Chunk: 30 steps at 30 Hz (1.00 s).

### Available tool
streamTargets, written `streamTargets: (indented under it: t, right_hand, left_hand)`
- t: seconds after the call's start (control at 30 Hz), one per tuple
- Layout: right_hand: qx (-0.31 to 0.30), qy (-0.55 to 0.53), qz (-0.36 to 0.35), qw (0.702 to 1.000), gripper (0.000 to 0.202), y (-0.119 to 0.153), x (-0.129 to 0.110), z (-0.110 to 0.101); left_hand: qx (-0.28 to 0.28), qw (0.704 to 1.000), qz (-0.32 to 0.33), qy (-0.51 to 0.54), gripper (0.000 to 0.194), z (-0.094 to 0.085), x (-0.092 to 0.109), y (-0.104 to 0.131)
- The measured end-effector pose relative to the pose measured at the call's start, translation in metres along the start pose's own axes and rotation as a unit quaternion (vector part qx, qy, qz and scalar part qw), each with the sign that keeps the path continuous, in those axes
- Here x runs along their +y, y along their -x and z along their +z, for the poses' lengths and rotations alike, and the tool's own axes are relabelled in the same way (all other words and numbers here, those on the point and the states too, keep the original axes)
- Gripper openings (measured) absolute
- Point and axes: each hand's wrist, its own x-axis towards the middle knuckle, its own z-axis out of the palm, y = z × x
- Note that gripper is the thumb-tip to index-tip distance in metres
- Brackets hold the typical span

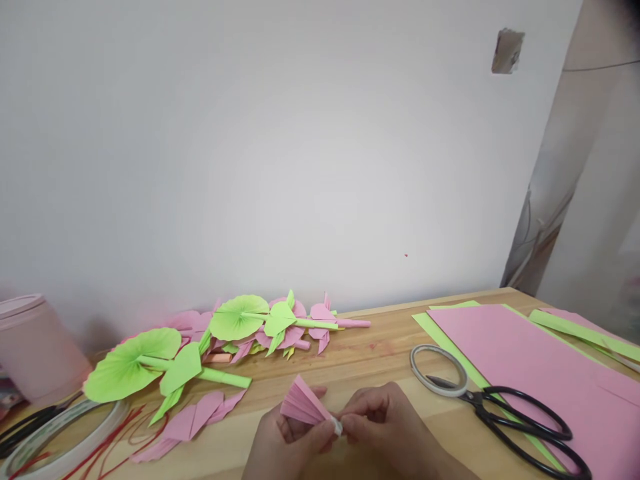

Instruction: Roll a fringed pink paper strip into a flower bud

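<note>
Head view: a pink tub (35,350) stands far left, its contents hidden. On the wooden table (360,363), both hands meet at the near edge: left hand (283,443) and right hand (387,427) pinch a pleated pink fan (303,403). Paper flowers (225,340), scissors (520,417) and pink sheet (540,373) lie before a white wall (280,153).
</note>
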Motion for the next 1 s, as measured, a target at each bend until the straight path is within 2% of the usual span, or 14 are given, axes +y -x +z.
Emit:
streamTargets:
  t: [0.07, 0.13, 0.33, 0.43, 0.67, 0.8, 1.0]
  right_hand:
    - [0.017, 0.016, 0.0, 1.0, 0.011, 0.0, -0.001, 0.002]
    - [0.033, 0.028, -0.002, 0.999, 0.012, -0.001, -0.002, 0.003]
    - [0.036, 0.041, -0.028, 0.998, 0.014, 0.0, -0.001, 0.004]
    - [0.028, 0.046, -0.028, 0.998, 0.016, 0.001, 0.001, 0.004]
    - [0.031, 0.061, -0.025, 0.997, 0.013, 0.0, 0.0, 0.005]
    - [0.027, 0.071, -0.03, 0.997, 0.014, 0.0, -0.003, 0.003]
    - [-0.023, 0.129, -0.103, 0.986, 0.013, 0.001, -0.003, -0.001]
  left_hand:
    - [-0.016, 0.999, -0.023, 0.04, 0.09, 0.001, 0.0, -0.001]
    - [-0.014, 0.996, -0.045, 0.073, 0.102, 0.002, -0.001, -0.001]
    - [-0.025, 0.994, -0.013, 0.104, 0.115, 0.004, -0.004, 0.0]
    - [-0.027, 0.993, -0.008, 0.118, 0.116, 0.007, 0.0, 0.003]
    - [-0.011, 0.995, 0.003, 0.096, 0.103, 0.011, 0.01, 0.01]
    - [-0.007, 0.995, -0.014, 0.094, 0.101, 0.01, 0.009, 0.01]
    - [-0.023, 0.995, -0.039, 0.092, 0.103, 0.004, 0.006, 0.006]
